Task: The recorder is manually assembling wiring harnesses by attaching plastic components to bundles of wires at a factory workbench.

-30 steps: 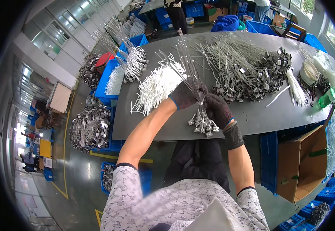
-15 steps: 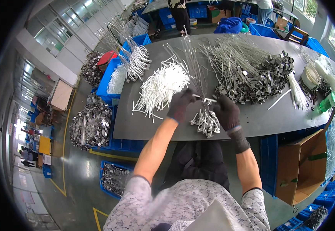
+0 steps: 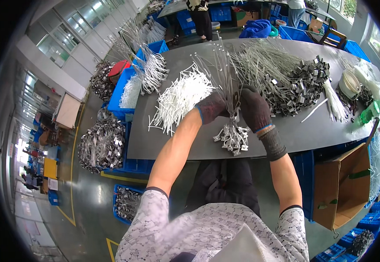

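Note:
In front of me a bundle of thin grey wires (image 3: 231,83) stands up from the table, its cluster of metal clip ends (image 3: 232,139) toward the near edge. My left hand (image 3: 212,107), in a dark glove, is closed at the bundle's left side. From the right, my right hand (image 3: 255,110), gloved too, curls against the wires at about the same height. The fingertips of both hands are partly hidden behind the wires. A heap of short white strips (image 3: 183,96) lies left of my left hand. Beyond my right hand spreads a big pile of grey wires with metal clips (image 3: 301,85).
A bunch of white ties (image 3: 335,105), a cream-coloured tub (image 3: 351,84) and a green bottle (image 3: 370,114) sit at the table's right. Blue crates (image 3: 129,89) line its left side. An open cardboard box (image 3: 340,187) stands at lower right. People (image 3: 201,19) stand at the far table.
Both hands have moved in and slightly away from me, up against the wire bundle. The white strip held across the bundle between them no longer shows.

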Available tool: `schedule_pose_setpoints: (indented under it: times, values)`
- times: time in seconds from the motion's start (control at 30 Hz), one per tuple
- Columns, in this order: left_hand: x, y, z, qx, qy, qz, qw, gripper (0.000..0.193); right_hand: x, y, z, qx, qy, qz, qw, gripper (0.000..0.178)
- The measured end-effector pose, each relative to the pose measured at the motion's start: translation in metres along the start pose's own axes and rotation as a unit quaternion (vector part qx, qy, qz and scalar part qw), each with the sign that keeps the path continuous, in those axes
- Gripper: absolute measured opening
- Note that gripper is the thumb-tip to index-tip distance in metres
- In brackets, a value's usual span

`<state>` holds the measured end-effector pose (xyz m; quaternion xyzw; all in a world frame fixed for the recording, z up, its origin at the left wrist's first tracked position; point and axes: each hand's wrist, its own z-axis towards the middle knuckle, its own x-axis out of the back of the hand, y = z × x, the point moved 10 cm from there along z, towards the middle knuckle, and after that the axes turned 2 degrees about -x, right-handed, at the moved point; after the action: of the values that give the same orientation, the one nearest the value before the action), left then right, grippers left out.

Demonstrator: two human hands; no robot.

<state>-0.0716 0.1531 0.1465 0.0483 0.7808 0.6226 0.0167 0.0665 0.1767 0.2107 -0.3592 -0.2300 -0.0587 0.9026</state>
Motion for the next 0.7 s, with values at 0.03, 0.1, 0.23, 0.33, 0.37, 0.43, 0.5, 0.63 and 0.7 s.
schedule_pose_setpoints:
  times: [0.03,0.1,0.23,0.33,0.37,0.43,0.5,0.63,0.7]
  values:
    - [0.001,0.002,0.002,-0.036,-0.005,-0.017,0.999,0.017,-0.013,0.017,0.000,-0.067,-0.068,0.075,0.993,0.018]
    - [0.001,-0.013,0.003,-0.029,-0.010,-0.096,0.995,0.020,-0.033,0.037,-0.008,-0.164,-0.168,0.187,0.954,0.023]
    - [0.015,-0.032,0.007,0.006,-0.001,-0.204,0.979,0.027,-0.045,0.040,-0.041,-0.309,-0.233,0.296,0.873,0.027]
    - [0.020,-0.032,0.007,-0.001,0.004,-0.195,0.981,0.027,-0.025,0.010,-0.028,-0.202,-0.182,0.256,0.928,0.026]
    - [0.023,-0.024,0.005,-0.017,-0.004,-0.109,0.994,0.026,-0.023,0.002,-0.027,-0.192,-0.182,0.256,0.930,0.026]
    - [0.020,-0.011,0.001,-0.032,-0.012,-0.022,0.999,0.025,-0.031,0.012,-0.033,-0.266,-0.207,0.292,0.895,0.026]
    - [0.011,-0.012,-0.004,0.013,-0.024,-0.122,0.992,0.023,-0.040,0.026,-0.047,-0.337,-0.231,0.324,0.853,0.026]
    - [0.011,0.013,0.001,-0.167,-0.009,0.072,0.983,0.026,-0.044,0.035,-0.029,-0.069,-0.101,0.246,0.961,0.024]
    - [0.008,0.026,-0.003,-0.211,0.044,0.269,0.939,0.028,-0.050,0.035,-0.042,-0.031,-0.139,0.260,0.955,0.022]
